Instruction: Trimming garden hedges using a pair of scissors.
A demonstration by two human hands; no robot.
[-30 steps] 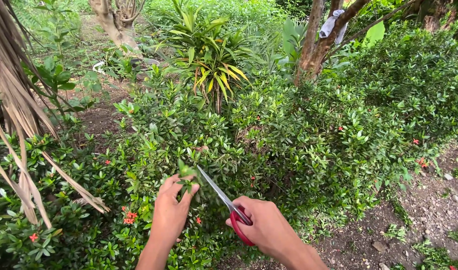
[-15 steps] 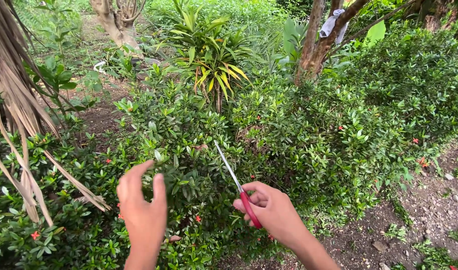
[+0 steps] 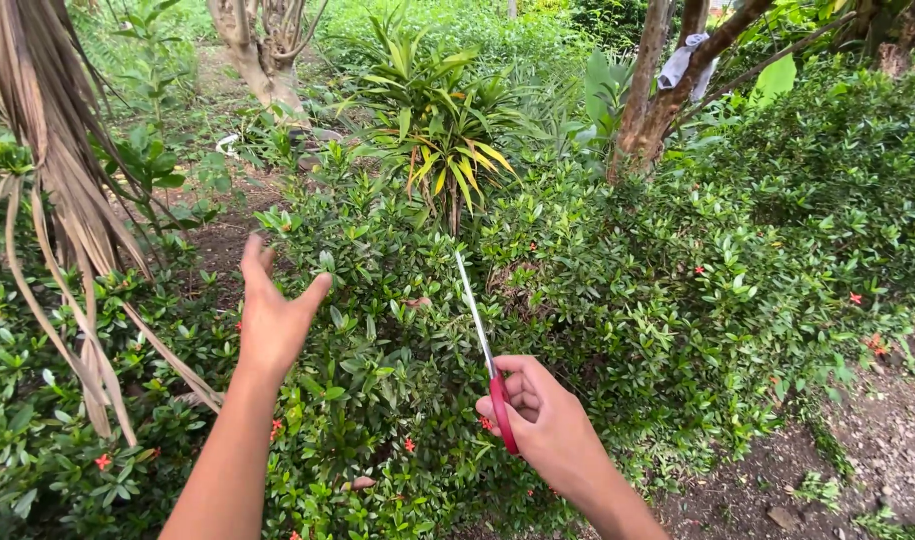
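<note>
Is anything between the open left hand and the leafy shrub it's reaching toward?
Nothing visible. The left hand is open and empty above the shrub, with only air between its fingers and the leaves. The right hand holds the red-handled scissors off to the side, blades up, clear of that gap.

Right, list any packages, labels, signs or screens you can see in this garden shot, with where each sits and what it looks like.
None in view: no package, label, sign or screen.
Nearest to one is a pale grey cloth draped in the fork of the tree trunk, top right; no markings visible on it.
The red-handled scissors in the right hand, bottom centre, show no label.
The left hand is empty, spread over the shrub.
</note>
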